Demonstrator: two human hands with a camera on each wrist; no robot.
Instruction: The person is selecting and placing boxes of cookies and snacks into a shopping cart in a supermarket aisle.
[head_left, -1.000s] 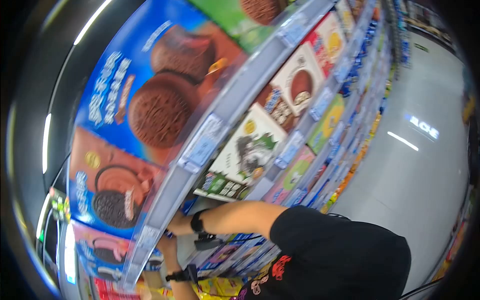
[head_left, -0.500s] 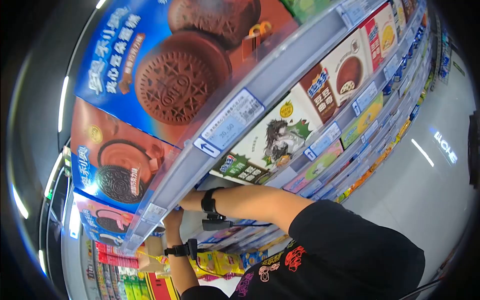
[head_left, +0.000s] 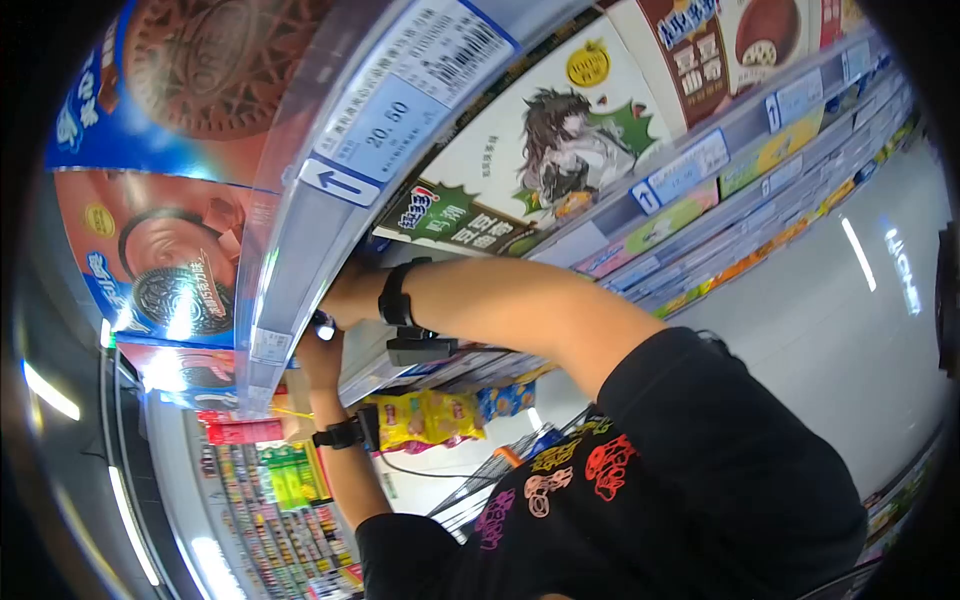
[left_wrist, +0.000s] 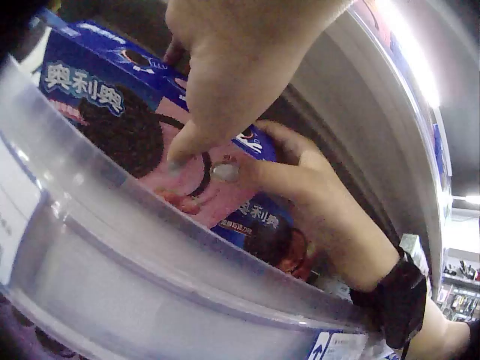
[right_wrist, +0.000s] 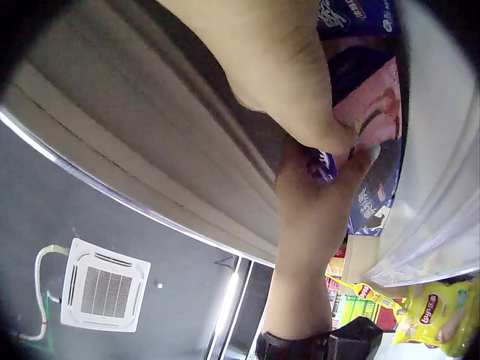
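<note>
Both hands reach behind the shelf's front edge. In the left wrist view a blue and pink cookie box (left_wrist: pixel 142 124) stands tilted behind the clear lip (left_wrist: pixel 150 251). My left hand (left_wrist: pixel 240 67) grips it from above, thumb on the printed face. My right hand (left_wrist: pixel 315 187) pinches its right part, thumb on the face and fingers over the top. The right wrist view shows the pink face (right_wrist: pixel 381 94) beside my right hand (right_wrist: pixel 277 67) and left hand (right_wrist: pixel 307 217). The head view shows the right hand (head_left: pixel 352 290) and left hand (head_left: pixel 320 358), fingers largely hidden.
Another blue cookie box (left_wrist: pixel 262 232) sits beside the gripped one. Large cookie boxes (head_left: pixel 180 250) stand above the price-tag rail (head_left: pixel 370 130). A white box (head_left: pixel 570 130) is near the right forearm. Yellow snack bags (head_left: pixel 425 418) hang past the left wrist.
The head view has moved closer to the shelf, so the price tag looks larger and the arms sit higher in the picture. Both hands stay behind the shelf edge.
</note>
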